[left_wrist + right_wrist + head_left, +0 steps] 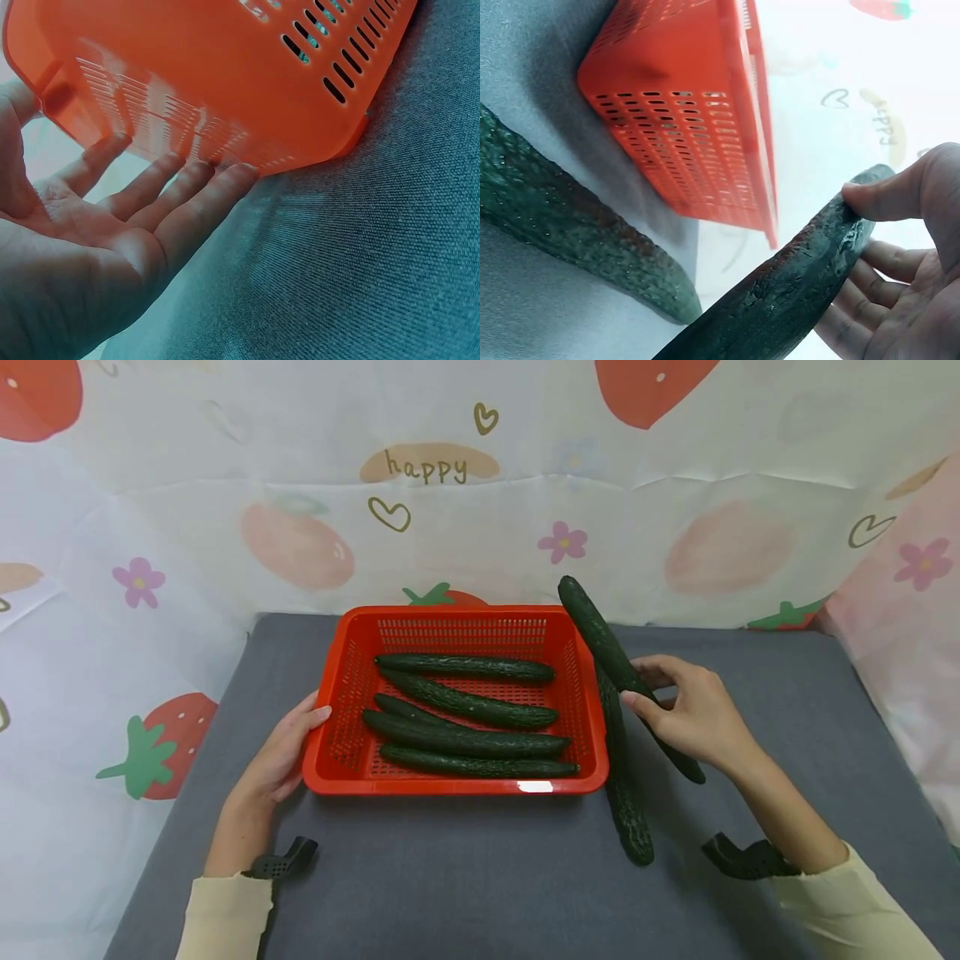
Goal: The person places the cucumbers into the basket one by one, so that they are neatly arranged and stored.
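Note:
In the head view, my left hand holds the left side of a red plastic basket, its thumb over the rim. Its fingers touch the outer wall in the left wrist view. Several dark green cucumbers lie lengthwise inside the basket. My right hand pinches another cucumber between thumb and fingers. This one slants above the table, its far end by the basket's back right corner. Below it, a loose cucumber lies on the table along the basket's right side, partly covered by the held one.
A grey cloth covers the table under the basket. Behind and at the sides hangs a pale curtain printed with strawberries, flowers and hearts. Each wrist carries a black strap-on device.

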Available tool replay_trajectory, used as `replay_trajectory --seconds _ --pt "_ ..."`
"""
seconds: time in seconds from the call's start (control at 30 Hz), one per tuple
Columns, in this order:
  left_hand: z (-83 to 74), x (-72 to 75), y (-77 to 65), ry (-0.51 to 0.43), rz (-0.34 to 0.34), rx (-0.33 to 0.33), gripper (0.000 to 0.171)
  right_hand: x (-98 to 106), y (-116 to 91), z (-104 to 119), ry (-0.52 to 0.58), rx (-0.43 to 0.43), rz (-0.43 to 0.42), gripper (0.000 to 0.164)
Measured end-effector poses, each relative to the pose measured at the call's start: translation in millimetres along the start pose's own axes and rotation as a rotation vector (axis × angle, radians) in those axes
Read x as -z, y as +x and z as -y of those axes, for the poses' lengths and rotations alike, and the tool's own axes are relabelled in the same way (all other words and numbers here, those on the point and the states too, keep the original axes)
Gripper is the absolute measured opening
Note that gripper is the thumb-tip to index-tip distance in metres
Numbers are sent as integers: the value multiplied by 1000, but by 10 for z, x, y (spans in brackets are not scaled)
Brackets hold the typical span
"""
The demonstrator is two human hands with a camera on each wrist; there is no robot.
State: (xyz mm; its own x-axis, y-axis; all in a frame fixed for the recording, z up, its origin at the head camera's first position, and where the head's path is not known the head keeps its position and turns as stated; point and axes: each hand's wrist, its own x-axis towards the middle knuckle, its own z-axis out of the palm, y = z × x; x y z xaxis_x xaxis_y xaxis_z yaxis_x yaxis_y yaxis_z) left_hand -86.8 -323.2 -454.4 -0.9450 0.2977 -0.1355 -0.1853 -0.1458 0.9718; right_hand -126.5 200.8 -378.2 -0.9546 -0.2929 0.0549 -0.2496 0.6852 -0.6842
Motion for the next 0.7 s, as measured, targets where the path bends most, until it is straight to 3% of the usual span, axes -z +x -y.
replay_trajectory --seconds 0.7 --pt "32 17 9 18 37 -42 48 22 230 289 -61 79 41 44"
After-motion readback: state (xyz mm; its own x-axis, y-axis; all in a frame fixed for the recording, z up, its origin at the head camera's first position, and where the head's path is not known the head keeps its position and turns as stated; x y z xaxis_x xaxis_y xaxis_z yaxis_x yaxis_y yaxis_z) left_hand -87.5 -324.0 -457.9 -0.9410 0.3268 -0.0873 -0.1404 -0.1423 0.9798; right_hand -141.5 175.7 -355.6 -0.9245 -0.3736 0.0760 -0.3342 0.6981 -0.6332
